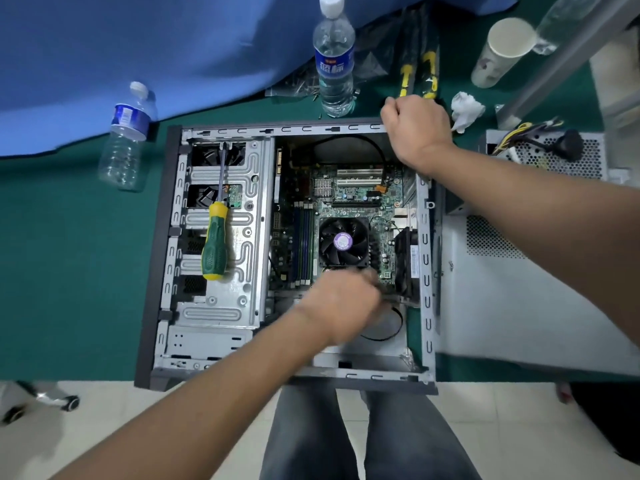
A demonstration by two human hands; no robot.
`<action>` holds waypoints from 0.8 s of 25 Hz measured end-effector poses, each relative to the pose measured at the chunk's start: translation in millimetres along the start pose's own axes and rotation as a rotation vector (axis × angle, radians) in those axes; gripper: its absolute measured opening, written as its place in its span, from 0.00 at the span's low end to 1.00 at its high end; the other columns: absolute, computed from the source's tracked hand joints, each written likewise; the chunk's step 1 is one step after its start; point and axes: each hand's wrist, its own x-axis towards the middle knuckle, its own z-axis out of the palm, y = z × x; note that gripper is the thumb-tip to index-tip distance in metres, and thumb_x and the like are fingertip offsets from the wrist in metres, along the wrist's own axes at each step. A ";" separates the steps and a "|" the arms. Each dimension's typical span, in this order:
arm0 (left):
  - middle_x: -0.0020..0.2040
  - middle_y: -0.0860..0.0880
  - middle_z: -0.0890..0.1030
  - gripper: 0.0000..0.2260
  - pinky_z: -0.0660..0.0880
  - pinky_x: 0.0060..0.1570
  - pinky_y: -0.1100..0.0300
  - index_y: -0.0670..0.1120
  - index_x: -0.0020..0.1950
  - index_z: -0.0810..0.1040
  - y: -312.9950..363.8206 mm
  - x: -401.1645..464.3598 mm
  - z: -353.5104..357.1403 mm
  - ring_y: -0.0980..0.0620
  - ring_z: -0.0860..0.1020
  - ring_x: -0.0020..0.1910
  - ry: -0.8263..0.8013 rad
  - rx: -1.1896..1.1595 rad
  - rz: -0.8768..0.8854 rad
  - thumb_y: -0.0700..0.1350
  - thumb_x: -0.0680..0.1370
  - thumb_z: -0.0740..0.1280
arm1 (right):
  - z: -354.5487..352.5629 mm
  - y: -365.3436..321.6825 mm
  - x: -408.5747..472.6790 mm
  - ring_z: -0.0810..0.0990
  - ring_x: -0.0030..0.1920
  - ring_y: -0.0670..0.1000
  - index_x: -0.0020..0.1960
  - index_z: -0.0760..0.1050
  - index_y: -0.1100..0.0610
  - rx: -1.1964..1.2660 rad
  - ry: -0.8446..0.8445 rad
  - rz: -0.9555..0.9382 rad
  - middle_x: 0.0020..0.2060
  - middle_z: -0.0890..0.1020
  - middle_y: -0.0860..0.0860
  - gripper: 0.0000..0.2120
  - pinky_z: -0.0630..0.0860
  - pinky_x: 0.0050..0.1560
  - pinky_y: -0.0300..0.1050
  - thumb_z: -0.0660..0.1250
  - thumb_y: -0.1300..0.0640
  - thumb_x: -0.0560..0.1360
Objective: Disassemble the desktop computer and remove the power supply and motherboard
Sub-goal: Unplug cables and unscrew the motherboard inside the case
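Observation:
The open computer case lies flat on the green table. Inside it sits the motherboard with a black CPU fan. My right hand grips the case's far right corner, fingers curled over the rim. My left hand is blurred, low inside the case just below the fan, fingers curled; what it holds is hidden. The power supply, with its cable bundle, lies outside the case at the right. A green and yellow screwdriver rests on the drive cage.
Two water bottles stand or lie beyond the case, near a pile of screws. A paper cup, crumpled tissue and yellow-black tools sit at the back right. The side panel lies right of the case.

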 end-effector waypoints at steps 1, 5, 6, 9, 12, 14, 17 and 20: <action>0.53 0.49 0.76 0.10 0.76 0.44 0.53 0.45 0.51 0.80 -13.1 -12.2 -2.3 0.50 0.73 0.46 0.176 -0.063 -0.057 0.48 0.81 0.62 | 0.2 -0.2 -0.5 0.69 0.35 0.59 0.38 0.72 0.62 -0.010 0.002 0.003 0.32 0.72 0.55 0.23 0.61 0.38 0.47 0.49 0.51 0.83; 0.70 0.40 0.69 0.19 0.66 0.65 0.43 0.47 0.68 0.74 -89.4 -63.4 -6.3 0.40 0.67 0.68 0.758 -0.069 -0.528 0.49 0.78 0.65 | -2.7 -1.1 -4.5 0.74 0.42 0.61 0.41 0.72 0.61 -0.063 -0.015 -0.042 0.38 0.75 0.58 0.23 0.67 0.47 0.52 0.46 0.51 0.84; 0.73 0.40 0.66 0.21 0.62 0.67 0.44 0.49 0.71 0.71 -104.4 -72.1 -5.8 0.40 0.64 0.71 0.753 -0.152 -0.641 0.51 0.79 0.64 | -5.1 -2.3 -5.0 0.75 0.47 0.62 0.45 0.74 0.62 -0.085 -0.044 -0.054 0.42 0.77 0.61 0.23 0.68 0.53 0.54 0.46 0.52 0.84; 0.73 0.39 0.65 0.22 0.65 0.69 0.46 0.51 0.73 0.71 -123.6 -78.5 12.2 0.40 0.67 0.70 0.682 -0.361 -0.664 0.53 0.79 0.63 | -16.9 -11.0 -11.3 0.67 0.63 0.62 0.64 0.70 0.61 -0.219 -0.050 -0.050 0.62 0.72 0.62 0.17 0.66 0.63 0.57 0.50 0.53 0.84; 0.73 0.42 0.67 0.19 0.72 0.63 0.47 0.49 0.69 0.76 -126.2 -80.1 27.3 0.42 0.70 0.67 0.785 -0.471 -0.630 0.46 0.77 0.63 | -18.2 -32.4 -70.3 0.71 0.58 0.55 0.61 0.72 0.61 -0.129 0.096 -0.235 0.57 0.74 0.57 0.12 0.72 0.57 0.49 0.60 0.62 0.78; 0.72 0.44 0.67 0.21 0.73 0.61 0.52 0.49 0.67 0.77 -130.4 -82.5 33.1 0.45 0.71 0.66 0.838 -0.499 -0.640 0.44 0.75 0.61 | -9.2 -53.9 -136.0 0.76 0.46 0.51 0.51 0.76 0.60 -0.009 -0.213 -0.414 0.46 0.77 0.53 0.07 0.77 0.48 0.44 0.60 0.64 0.78; 0.61 0.45 0.71 0.20 0.75 0.47 0.55 0.50 0.65 0.77 -130.4 -83.3 39.7 0.47 0.74 0.55 0.874 -0.433 -0.605 0.44 0.74 0.60 | 32.9 -79.7 -198.0 0.75 0.50 0.53 0.53 0.75 0.62 -0.014 -0.621 -0.488 0.49 0.76 0.55 0.06 0.68 0.54 0.42 0.60 0.63 0.79; 0.55 0.46 0.73 0.18 0.69 0.39 0.59 0.49 0.62 0.78 -127.9 -82.1 43.8 0.46 0.75 0.48 0.901 -0.408 -0.600 0.41 0.73 0.62 | 75.3 -100.4 -203.8 0.77 0.53 0.59 0.53 0.73 0.64 0.062 -0.741 -0.199 0.55 0.73 0.59 0.06 0.74 0.54 0.50 0.62 0.66 0.77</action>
